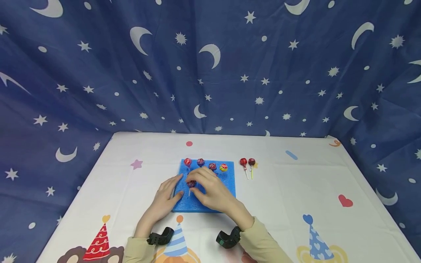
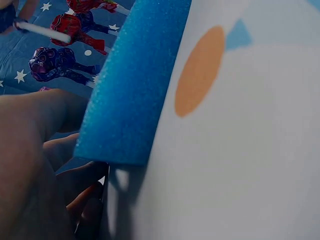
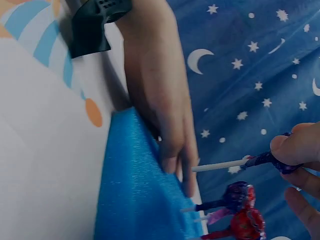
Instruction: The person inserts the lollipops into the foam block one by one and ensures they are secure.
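Observation:
A blue foam block (image 1: 204, 205) lies flat on the table, with several wrapped lollipops standing in it by their sticks. My right hand (image 1: 210, 188) is over the block and pinches a dark purple lollipop (image 1: 191, 183) by its wrapped head. In the right wrist view, the white stick (image 3: 220, 165) of this lollipop points toward the block, its tip apart from the foam. My left hand (image 1: 164, 197) rests along the block's left edge, fingers extended. Standing lollipops include a red one (image 1: 187, 162), a purple one (image 1: 200, 162) and a yellow-and-red one (image 1: 223, 167).
Two loose lollipops, a red one (image 1: 243, 162) and a dark red one (image 1: 251, 162), lie on the table right of the block. The white tablecloth (image 1: 283, 197) has printed party figures. A blue curtain (image 1: 230, 109) with moons and stars surrounds the back and sides.

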The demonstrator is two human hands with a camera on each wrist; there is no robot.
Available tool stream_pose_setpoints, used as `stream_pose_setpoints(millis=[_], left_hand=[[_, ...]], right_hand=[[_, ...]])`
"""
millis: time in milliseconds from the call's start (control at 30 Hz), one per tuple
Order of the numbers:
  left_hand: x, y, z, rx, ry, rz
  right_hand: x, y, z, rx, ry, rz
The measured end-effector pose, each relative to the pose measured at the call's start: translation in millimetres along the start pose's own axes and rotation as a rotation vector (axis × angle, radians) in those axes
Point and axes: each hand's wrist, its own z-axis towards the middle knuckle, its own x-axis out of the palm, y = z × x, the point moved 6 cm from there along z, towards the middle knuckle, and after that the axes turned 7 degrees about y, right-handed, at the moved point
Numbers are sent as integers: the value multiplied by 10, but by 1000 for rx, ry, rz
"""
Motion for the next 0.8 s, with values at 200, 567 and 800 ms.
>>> stream_pose_setpoints(millis=[200,567,800], left_hand=[[5,-4,5,-2,-2,6],[8,-2,11,-6,5,11],[6,16,8,-15,8,5]], right_hand=[[94,-46,5,-1,14,-37],[220,-119,-2,-11,21,-79],[242,-127,4,-10,19,-84]])
